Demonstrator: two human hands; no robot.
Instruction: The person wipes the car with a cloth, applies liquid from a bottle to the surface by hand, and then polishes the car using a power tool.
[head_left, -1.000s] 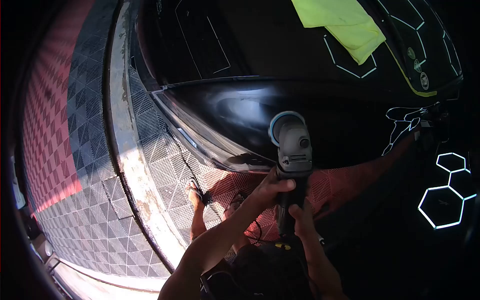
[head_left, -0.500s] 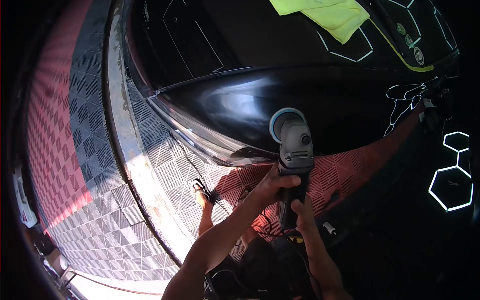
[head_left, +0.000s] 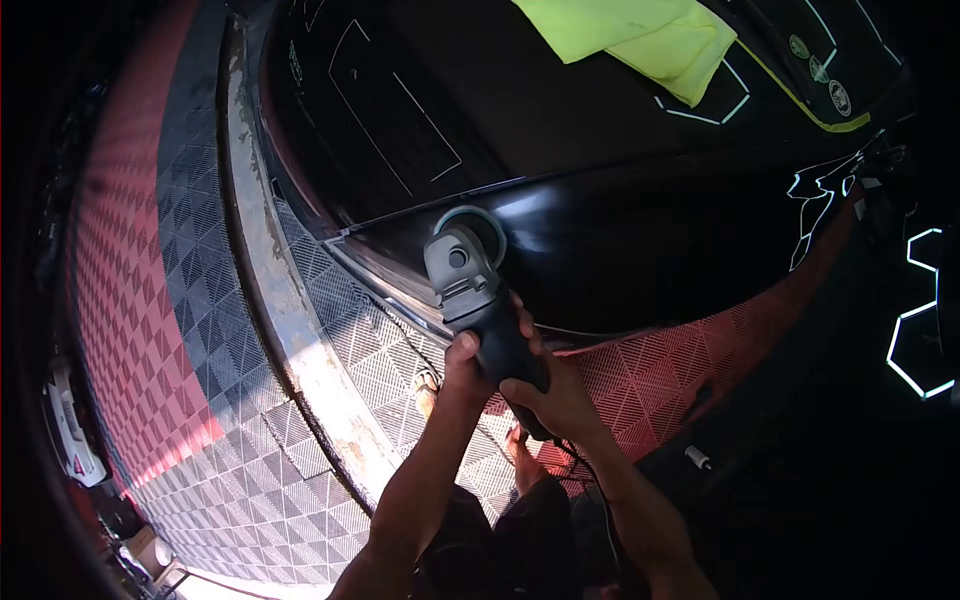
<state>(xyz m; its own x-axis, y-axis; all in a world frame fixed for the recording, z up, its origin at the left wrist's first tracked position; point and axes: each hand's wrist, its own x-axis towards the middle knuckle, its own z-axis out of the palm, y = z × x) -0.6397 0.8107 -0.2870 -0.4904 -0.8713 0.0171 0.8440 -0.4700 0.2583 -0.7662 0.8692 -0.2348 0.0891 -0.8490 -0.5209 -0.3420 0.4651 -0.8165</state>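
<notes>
A grey and black rotary polisher [head_left: 505,345] is held in both hands, with its round pad [head_left: 480,225] on the glossy black car panel [head_left: 610,235]. My left hand [head_left: 468,368] is closed around the polisher body near its head, thumb up along the side. Farther back, my right hand [head_left: 553,390] wraps the rear handle, its thumb lying across the top. The power cord [head_left: 590,470] runs down from the handle's end past my right forearm. Bright light reflects off the panel just right of the pad.
Yellow-green cloths [head_left: 640,45] lie on the car's upper surface. A small white bottle [head_left: 697,457] rests on the dark floor at right. Grey and red floor tiles [head_left: 150,300] spread to the left, crossed by a worn concrete strip [head_left: 265,250]. My feet stand below the car's edge.
The polisher has slid left along the panel, from under the bright reflection's right side to its left. Both hands moved with it, and the tool now tilts leftward.
</notes>
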